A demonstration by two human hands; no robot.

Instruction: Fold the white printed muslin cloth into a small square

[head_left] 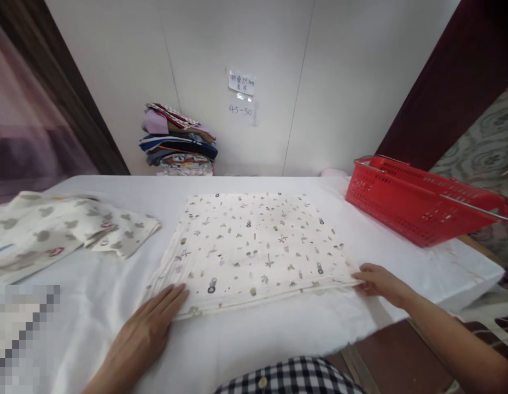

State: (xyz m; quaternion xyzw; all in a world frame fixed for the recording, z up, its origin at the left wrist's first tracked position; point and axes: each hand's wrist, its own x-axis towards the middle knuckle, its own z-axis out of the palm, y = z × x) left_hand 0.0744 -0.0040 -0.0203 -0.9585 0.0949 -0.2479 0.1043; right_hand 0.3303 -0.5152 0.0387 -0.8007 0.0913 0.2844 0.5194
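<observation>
A cream cloth (254, 246) with small printed plants and figures lies folded flat in layers on the white-covered table. My left hand (149, 323) rests palm down on its near left corner, fingers stretched out. At the near right corner, my right hand (374, 284) pinches the cloth's edge between thumb and fingers. The layered near edge of the cloth runs between both hands.
A crumpled cream cloth with grey mouse-head shapes (44, 224) lies at the left. A stack of folded clothes (177, 139) stands by the back wall. At the right sits a red plastic basket (413, 202). Handwritten paper notes (241, 83) hang on the wall.
</observation>
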